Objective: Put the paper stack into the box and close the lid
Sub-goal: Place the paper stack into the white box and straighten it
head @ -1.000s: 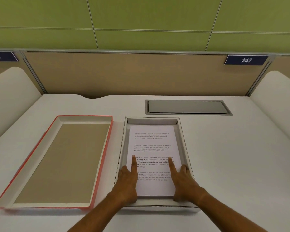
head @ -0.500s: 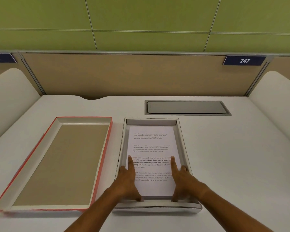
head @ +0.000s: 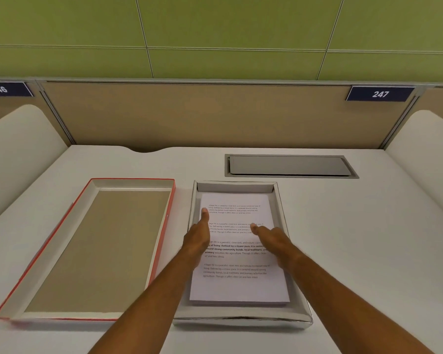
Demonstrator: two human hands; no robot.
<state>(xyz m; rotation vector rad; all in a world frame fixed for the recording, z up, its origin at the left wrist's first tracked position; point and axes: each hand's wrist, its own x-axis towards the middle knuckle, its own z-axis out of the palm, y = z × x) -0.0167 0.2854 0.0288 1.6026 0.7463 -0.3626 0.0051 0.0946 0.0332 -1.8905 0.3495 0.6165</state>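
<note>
So the white bench [head: 356,238] is basically just my box stuff right now. Biggest thing on it is the lid [head: 92,249], red-edged, lying upside down on the left, just beside the box [head: 243,320] and not touching it as far as I can tell. The box sits in front of me with the paper stack [head: 237,284] already lying flat inside, printed side up, a bit of gap showing at the far end and along the sides.

My left hand [head: 197,238] rests on the left part of the top sheet, forefinger stretched out toward the far edge. My right hand [head: 271,237] is on the right part, also pointing forward. Neither grip is pinching anything: both are loose, flat-ish, just pressing down on the paper.

I'd say I'm at the squaring-up stage. To do it well I'd press lightly, smooth outward so no sheet curls up over a wall, and check the corners sit below the rim. If a corner rides up, the lid probably jams. The lid needs flipping over before it goes on.
</note>
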